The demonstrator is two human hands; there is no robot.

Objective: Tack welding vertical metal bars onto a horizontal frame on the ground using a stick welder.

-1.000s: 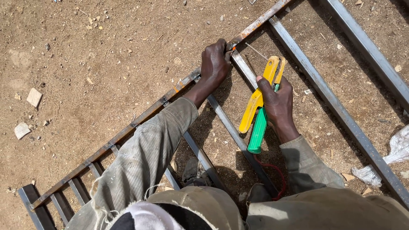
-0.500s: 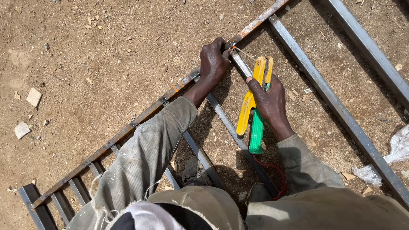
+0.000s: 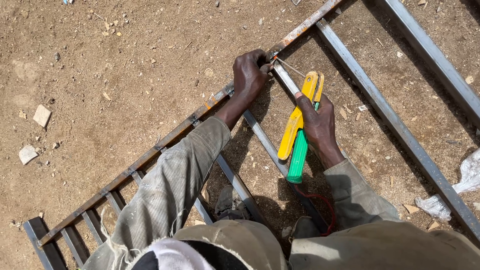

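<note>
Rusty steel frame (image 3: 165, 142) lies flat on the dirt ground (image 3: 125, 60), biggest thing in view; its long rail runs diagonally from lower left to upper right, short cross bars branching off it toward the person. Grey square tube (image 3: 395, 125) runs the other diagonal, upper middle to lower right of the frame's rail, with a second tube (image 3: 435, 55) beyond it, further right.

Electrode holder (image 3: 299, 127) is the held tool: long axis near upright in view, slightly tilted, clamp end pointing up toward the rail joint, tail end pointing down toward the person. Yellow clamp lever and jaw on top, green handle below, red cable (image 3: 320, 205) leaving the tail. Thin welding rod (image 3: 291, 67) sticks out of the clamp, angled up-left, tip right at the rail joint.

Right hand (image 3: 317, 122) is closed around the holder at mid-length, fingers wrapped over the yellow part; green handle pokes out below the grip, clamp head above it. Left hand (image 3: 250, 75) is pressed down on the rail just left of the joint, fingers curled over the bar and clasping it, close to the rod tip.

Crumpled clear plastic (image 3: 460, 190) lies right of the grey tube. Pale stones (image 3: 35, 132) sit on the dirt left of the frame's rail.
</note>
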